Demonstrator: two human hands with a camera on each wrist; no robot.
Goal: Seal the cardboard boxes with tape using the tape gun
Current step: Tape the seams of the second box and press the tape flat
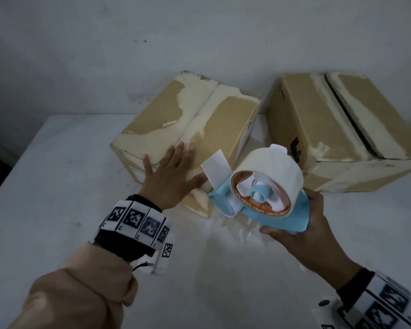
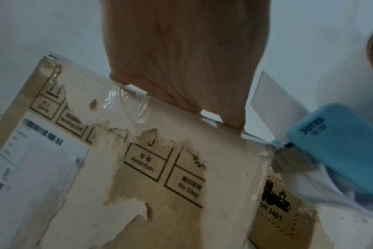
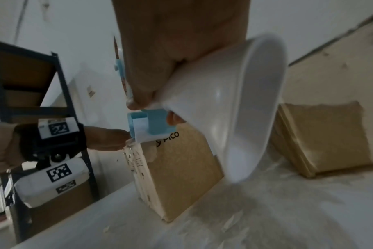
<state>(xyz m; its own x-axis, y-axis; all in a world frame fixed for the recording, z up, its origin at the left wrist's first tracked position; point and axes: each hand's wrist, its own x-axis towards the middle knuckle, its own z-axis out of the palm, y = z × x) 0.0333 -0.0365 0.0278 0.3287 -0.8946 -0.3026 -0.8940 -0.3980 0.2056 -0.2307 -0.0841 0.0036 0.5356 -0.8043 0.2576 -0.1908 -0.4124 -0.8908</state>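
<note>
Two brown cardboard boxes with torn, peeled outer paper sit on the counter [image 1: 57,162], near each other but apart: the nearer box [image 1: 199,119] left of centre, its top flaps closed along a middle seam, and the farther box [image 1: 330,129] to the right, its flaps parted by a dark gap. One light-blue plastic tape gun [image 1: 259,205] carries one roll of pale tape [image 1: 271,167], a loose white strip of tape [image 1: 215,165] standing up from its front. The left hand [image 1: 173,176] lies flat with fingers spread on the near end of the nearer box's top. The right hand [image 1: 299,224] grips the tape gun from below, holding it just above the counter beside that box's near corner. The counter is white and scattered with paper scraps. A scuffed white wall [image 1: 199,32] stands behind; in the right wrist view a dark metal shelf rack [image 3: 60,87] holds further cartons.
</note>
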